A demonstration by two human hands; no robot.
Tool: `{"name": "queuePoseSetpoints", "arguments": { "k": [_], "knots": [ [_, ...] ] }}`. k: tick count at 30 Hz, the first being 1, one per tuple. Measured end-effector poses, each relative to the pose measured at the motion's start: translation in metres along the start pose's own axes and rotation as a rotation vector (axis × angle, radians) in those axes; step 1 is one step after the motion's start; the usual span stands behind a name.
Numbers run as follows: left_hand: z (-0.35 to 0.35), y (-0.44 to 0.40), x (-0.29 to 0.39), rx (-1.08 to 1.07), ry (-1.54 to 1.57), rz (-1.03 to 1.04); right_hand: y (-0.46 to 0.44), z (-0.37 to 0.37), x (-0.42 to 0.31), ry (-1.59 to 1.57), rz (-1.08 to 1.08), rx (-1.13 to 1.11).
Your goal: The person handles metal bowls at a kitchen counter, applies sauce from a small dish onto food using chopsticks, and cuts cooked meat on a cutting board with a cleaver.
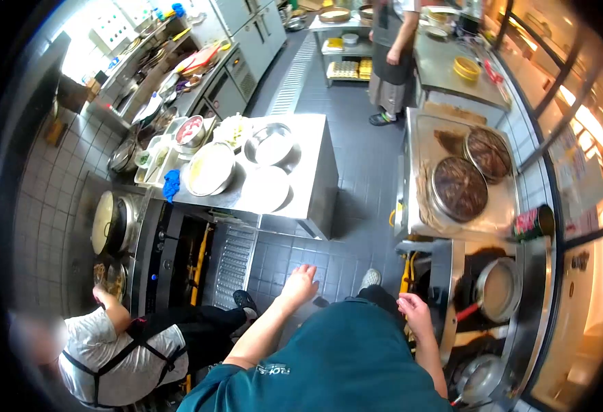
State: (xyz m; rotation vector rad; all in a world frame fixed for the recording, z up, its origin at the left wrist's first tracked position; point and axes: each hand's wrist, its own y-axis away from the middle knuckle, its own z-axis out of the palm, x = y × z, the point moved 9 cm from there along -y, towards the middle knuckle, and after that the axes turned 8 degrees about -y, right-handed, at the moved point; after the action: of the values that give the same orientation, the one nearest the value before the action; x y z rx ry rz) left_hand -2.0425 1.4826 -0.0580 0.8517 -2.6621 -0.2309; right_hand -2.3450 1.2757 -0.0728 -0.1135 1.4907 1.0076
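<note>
My left hand (pixel 300 283) hangs in front of me over the tiled floor, fingers slightly bent and apart, holding nothing. On the right, my right hand (pixel 414 312) is beside the stove edge, fingers loosely curled; whether anything is between them is too small to tell. Nearest to it is the red handle of a pan (pixel 499 291) on the stove, apart from the hand. A second pan (pixel 481 376) sits lower on that stove. Ahead of my left hand stands a steel table (pixel 318 165) with bowls and a white plate (pixel 265 188).
One co-worker (pixel 123 350) leans at the left stove, near a large wok (pixel 106 223). Another person (pixel 392 55) stands at the back. Two round steamers (pixel 459 189) sit on the right counter. A floor drain (pixel 231 259) runs beside the left stove.
</note>
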Motion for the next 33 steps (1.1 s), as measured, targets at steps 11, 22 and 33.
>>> {"name": "queuePoseSetpoints", "arguments": {
  "k": [11, 22, 33],
  "knots": [
    [-0.129, -0.152, -0.042, 0.456, -0.229, -0.145, -0.181, 0.000, -0.157, 0.035, -0.073, -0.093],
    [-0.159, -0.345, -0.187, 0.461, -0.469, -0.375, -0.375, 0.074, -0.282, 0.103, -0.086, -0.148],
    [-0.189, -0.436, -0.190, 0.373, -0.239, -0.391, -0.567, 0.149, -0.335, 1.541, -1.405, -0.622]
  ]
}}
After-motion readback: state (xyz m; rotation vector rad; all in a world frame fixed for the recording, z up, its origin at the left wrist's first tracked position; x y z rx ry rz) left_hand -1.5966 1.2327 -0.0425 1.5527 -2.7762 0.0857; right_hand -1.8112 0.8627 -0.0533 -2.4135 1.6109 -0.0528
